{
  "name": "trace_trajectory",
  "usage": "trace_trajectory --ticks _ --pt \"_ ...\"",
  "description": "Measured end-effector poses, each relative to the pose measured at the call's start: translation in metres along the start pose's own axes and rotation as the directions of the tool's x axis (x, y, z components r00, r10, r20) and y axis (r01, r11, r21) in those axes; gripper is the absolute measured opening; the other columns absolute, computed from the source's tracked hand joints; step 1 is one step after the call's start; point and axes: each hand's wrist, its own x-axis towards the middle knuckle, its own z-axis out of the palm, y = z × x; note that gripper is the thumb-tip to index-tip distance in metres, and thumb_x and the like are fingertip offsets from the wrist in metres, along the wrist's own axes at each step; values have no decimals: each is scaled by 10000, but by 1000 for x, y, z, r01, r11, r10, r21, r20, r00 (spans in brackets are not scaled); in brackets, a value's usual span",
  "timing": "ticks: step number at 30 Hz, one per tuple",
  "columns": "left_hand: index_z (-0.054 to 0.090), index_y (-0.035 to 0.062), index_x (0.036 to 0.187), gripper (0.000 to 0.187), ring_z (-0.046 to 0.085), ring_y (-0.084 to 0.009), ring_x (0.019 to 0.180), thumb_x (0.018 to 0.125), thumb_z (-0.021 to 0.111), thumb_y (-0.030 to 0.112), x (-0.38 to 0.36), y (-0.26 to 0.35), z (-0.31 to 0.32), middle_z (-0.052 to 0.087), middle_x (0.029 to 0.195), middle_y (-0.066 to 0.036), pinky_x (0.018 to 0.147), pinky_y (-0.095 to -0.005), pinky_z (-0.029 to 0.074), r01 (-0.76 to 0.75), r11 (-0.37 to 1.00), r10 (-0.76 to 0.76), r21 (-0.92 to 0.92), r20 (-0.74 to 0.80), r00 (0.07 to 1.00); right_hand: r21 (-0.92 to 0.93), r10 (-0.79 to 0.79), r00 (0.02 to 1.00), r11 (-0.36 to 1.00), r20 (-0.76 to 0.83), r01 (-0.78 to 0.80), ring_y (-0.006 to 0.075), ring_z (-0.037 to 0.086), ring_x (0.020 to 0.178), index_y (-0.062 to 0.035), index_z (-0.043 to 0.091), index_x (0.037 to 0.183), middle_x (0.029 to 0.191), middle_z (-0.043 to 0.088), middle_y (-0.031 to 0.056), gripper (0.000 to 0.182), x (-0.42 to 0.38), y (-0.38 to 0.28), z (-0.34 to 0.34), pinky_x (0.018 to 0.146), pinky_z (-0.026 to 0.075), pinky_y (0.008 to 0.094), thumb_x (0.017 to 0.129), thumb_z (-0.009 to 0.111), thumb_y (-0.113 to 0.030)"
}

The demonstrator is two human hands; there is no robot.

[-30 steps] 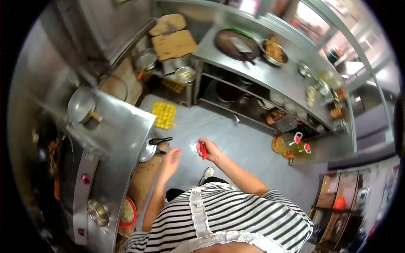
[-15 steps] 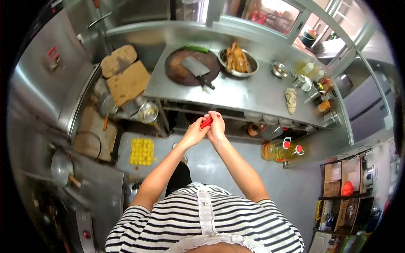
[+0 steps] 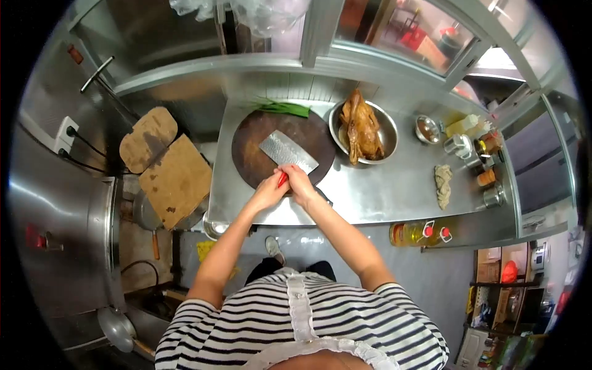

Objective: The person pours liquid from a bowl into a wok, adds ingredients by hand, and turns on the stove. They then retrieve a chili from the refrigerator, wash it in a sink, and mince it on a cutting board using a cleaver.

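My left hand [image 3: 266,191] and my right hand [image 3: 300,184] are together above the counter's front edge, fingers closed around a red chili pepper [image 3: 282,179]. Only a short red stretch of it shows between them. Just beyond lies a cleaver [image 3: 287,150] with a hammered blade, flat on a round dark chopping board [image 3: 248,161]. My right hand and wrist cover part of the cleaver's handle. Green scallions [image 3: 290,109] rest across the board's far edge. Right of the board, a whole browned bird [image 3: 364,132] sits in a steel bowl [image 3: 392,135].
On the steel counter [image 3: 382,191] stand a small metal bowl [image 3: 427,129], a crumpled cloth [image 3: 443,185] and several seasoning containers [image 3: 459,146] at the right. Cardboard [image 3: 176,182] lies to the left. Oil jugs [image 3: 410,234] stand below the counter, on the right.
I have moved closer to the counter. My joined hands, still around the red chili pepper, are now over the counter beside the chopping board instead of in front of it.
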Motion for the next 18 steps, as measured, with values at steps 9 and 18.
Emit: trace_trajectory --ticks 9,18 --pt "574 19 841 350 584 -363 762 815 572 369 35 -37 -16 600 782 -196 638 -421 440 125 984 -101 129 -182 978 -946 -414 866 37 280 323 351 496 966 26 463 1070 989 519 193 470 0 -26 -57 743 448 418 755 647 -270" --pt "572 23 834 284 592 -341 787 795 577 305 52 -44 -18 588 843 -161 685 -432 474 247 853 -109 460 -306 946 -833 -167 943 441 289 333 248 574 815 -22 369 1260 1031 534 180 597 10 -25 -110 687 471 347 718 612 -72"
